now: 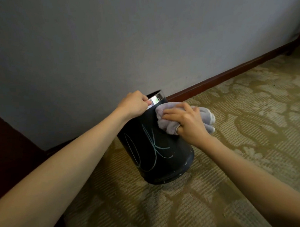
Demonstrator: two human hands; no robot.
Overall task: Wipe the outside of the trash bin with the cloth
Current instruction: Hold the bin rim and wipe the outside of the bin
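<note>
The trash bin point(157, 147) is tilted on the carpet point(230, 110), steadied at its rim by the clamped left hand point(133, 103); the cloth point(170, 119) is pressed against its side under the flat right hand point(187, 122).

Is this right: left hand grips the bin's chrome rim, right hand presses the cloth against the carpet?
Not quite. In the head view the right hand presses the cloth against the bin's dark side wall, not the carpet. The left hand does grip the chrome rim.
</note>
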